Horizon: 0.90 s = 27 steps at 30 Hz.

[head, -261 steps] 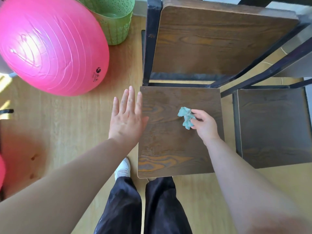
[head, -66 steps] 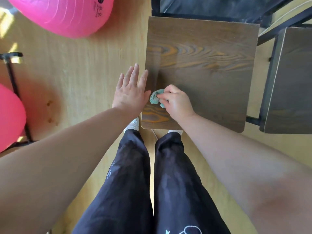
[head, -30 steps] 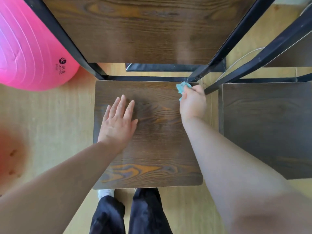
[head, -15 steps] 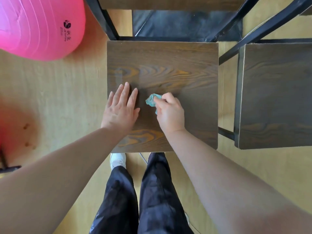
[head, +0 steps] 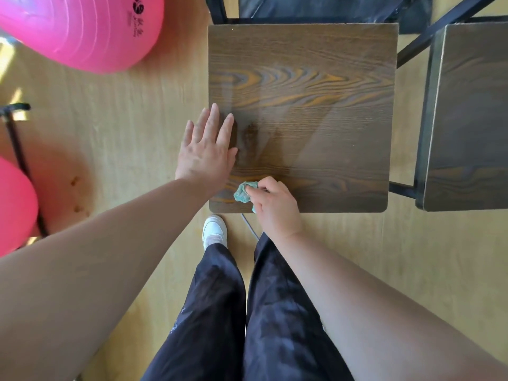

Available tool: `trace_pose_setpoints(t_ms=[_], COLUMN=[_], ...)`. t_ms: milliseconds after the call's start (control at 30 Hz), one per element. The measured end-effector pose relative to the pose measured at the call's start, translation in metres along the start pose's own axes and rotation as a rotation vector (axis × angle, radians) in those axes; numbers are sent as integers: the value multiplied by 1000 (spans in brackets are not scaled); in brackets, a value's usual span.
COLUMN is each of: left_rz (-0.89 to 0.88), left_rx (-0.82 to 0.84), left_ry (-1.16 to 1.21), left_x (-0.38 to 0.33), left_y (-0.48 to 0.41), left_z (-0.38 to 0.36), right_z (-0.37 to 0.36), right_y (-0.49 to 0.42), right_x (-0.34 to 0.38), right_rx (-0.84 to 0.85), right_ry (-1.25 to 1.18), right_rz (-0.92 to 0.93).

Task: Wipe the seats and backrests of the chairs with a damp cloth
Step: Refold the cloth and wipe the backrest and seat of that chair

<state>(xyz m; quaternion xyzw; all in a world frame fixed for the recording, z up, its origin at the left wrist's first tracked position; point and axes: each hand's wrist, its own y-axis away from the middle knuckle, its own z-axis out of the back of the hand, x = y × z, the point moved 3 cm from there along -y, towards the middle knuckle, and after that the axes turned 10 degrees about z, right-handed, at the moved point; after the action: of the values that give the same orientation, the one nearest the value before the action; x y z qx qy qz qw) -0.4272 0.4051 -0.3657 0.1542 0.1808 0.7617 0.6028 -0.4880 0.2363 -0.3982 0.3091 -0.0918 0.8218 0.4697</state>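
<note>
- One pale wooden floor [head: 123, 133] runs under everything.
- Two pink balls: the larger one [head: 82, 31] is at the top left, near the chair. The other [head: 13, 207] is cut off by the left edge, beside a thin black stand [head: 19, 160].
- Two dark wood-grain chair seats on black metal frames: the near seat [head: 316, 105] is in the middle, and the second seat [head: 472, 119] stands just beside it on the right with a narrow gap between them.
- Two legs in black trousers [head: 220, 312] stand at the near seat's front edge.
- Two bare hands. The left hand [head: 204, 152] is flat, its fingers straight and close together, lying over the left edge of the near seat. It holds nothing.
- The right hand [head: 275, 207] has its fingers curled tight on the cloth at the seat's front left corner.
- One white shoe [head: 214, 229] shows on the floor just below that corner.
- One small crumpled teal cloth [head: 242, 193] is pressed on the near seat, sticking out from the right hand's fingertips, near the left wrist.
</note>
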Motion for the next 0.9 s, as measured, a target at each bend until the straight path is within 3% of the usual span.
trace_pose_setpoints(t_ms=[133,233,367,533,700,900], left_rz=[2,-12,-32,-88,-153,-268], left_rx=[-3,2,0,-35,-32,19], left_ry=[-9,-15,-3,-42,-69,-125], left_x=[-6,-22,-49,-91,-130,-146], left_y=[-5,-14,-29,-54,-67,-53], left_z=[6,13,23,34,35,24], right_z=[22,57,122,176,179,164], right_y=[-5,-17,-38,-59,-65,-63], right_x=[-9,-32,-87,-166,-203,-204], right_rx=[1,-116,-304,-371,-352,-236], right_ry=[-151,-200,-91,-23,-82,17], right_rz=[16,-68,-162,-405,-486,-478])
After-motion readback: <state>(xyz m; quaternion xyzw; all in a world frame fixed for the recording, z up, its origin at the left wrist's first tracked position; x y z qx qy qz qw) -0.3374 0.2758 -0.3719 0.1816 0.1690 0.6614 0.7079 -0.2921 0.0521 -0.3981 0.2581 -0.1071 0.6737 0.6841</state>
